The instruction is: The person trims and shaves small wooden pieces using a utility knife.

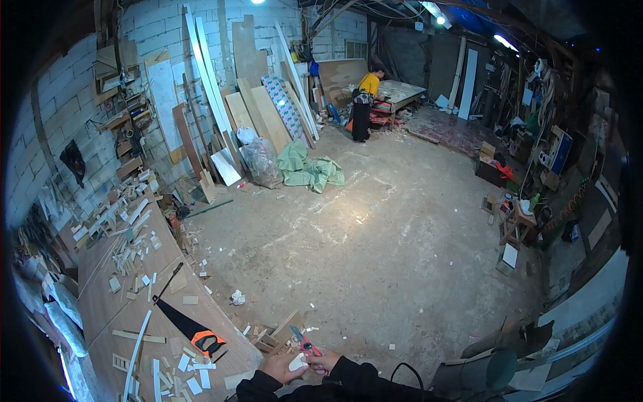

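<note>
Your left hand (276, 368) has its fingers closed on a small white block (297, 362), while your right hand (327, 362) has its fingers wrapped round the red cutter (310, 347), whose blade points up and away from you. Both things are held just off the right edge of the surface (231, 335), toward its near end, and nothing in view seems to back the block from below. The likeliest trouble is a slip: the block is small, your hands nearly meet, and if the blade skids or bites suddenly it could run into your left fingers. Whether the edge touches the block, you cannot tell from here. A loose pinch could let the block twist or drop among the scraps (271, 338) beyond the edge, where it would be hard to pick out. The saw (187, 325) lies near the surface's right edge, its orange handle toward you, so a sweeping left elbow might knock it, or scatter the white offcuts (194, 385) near the near edge.
</note>
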Tool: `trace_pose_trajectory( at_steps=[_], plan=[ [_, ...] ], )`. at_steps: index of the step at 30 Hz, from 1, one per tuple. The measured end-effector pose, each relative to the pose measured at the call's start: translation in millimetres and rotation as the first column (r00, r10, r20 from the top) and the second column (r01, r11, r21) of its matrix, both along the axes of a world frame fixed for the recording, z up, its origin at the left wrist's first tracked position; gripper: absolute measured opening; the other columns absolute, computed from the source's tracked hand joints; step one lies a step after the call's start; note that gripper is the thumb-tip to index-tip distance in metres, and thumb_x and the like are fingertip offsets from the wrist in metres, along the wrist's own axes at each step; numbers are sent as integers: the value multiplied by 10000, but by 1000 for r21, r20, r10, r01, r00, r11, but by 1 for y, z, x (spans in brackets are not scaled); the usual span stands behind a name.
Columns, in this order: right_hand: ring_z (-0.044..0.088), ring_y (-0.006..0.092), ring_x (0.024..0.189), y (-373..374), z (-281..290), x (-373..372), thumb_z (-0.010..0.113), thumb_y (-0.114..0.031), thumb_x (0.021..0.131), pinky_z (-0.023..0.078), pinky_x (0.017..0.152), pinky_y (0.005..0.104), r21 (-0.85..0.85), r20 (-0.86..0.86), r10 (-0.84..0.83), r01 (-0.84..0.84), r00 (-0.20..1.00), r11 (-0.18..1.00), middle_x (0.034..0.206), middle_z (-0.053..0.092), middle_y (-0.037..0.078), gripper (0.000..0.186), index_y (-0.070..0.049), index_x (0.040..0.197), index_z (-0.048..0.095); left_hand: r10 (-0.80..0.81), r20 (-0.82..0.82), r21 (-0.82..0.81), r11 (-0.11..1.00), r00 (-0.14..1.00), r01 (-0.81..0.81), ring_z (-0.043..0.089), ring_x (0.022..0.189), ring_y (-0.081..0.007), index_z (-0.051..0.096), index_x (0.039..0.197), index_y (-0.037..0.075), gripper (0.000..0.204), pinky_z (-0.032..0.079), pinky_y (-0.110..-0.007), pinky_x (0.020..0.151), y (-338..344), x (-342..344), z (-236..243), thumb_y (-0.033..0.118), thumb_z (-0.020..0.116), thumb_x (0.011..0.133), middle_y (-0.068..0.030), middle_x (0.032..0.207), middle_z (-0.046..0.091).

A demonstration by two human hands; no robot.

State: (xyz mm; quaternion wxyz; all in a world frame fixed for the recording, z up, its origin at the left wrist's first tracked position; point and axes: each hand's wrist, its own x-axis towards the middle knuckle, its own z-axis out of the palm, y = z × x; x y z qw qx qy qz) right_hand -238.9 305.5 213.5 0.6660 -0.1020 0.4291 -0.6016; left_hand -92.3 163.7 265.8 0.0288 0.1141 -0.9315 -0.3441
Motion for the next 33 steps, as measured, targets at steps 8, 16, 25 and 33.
trace_pose_trajectory(
  at_steps=[8, 16, 25, 33],
  plan=[
    [373, 69, 409, -12, 37, 2, 710, -284, 905, 277, 383, 242, 115, -142, -20, 37, 990, 993, 556, 417, -45, 231, -114, 882, 556, 185, -49, -203, 960, 982, -191, 680, 860, -303, 655, 1176, 140, 530, 542, -414, 707, 4, -3, 33, 516, 684, 803, -132, 918, 690],
    [493, 51, 519, -44, 0, 28, 756, -149, 854, 369, 453, 237, -91, -445, -254, 239, 859, 967, 713, 575, -47, 241, -75, 1058, 652, 382, -154, -102, 911, 911, -400, 650, 983, -340, 550, 1262, 117, 558, 535, -435, 780, -1, 34, -7, 450, 683, 833, -144, 1138, 645],
    [457, 83, 407, -31, -73, 2, 600, -175, 946, 347, 372, 252, 190, -385, -81, 165, 919, 968, 735, 603, 27, 282, -49, 1196, 566, 552, -75, -87, 826, 830, -557, 584, 1031, -357, 567, 1248, 98, 543, 500, -431, 855, -48, 73, -121, 303, 750, 779, -167, 1157, 540],
    [450, 76, 443, -5, -94, 7, 524, -169, 975, 351, 410, 245, 372, -472, 146, 47, 869, 927, 748, 604, 31, 291, -61, 1245, 517, 597, -15, -187, 786, 802, -589, 563, 994, -335, 598, 1225, 85, 569, 480, -419, 862, -102, 87, -219, 273, 798, 727, -125, 1129, 544]
  ],
)
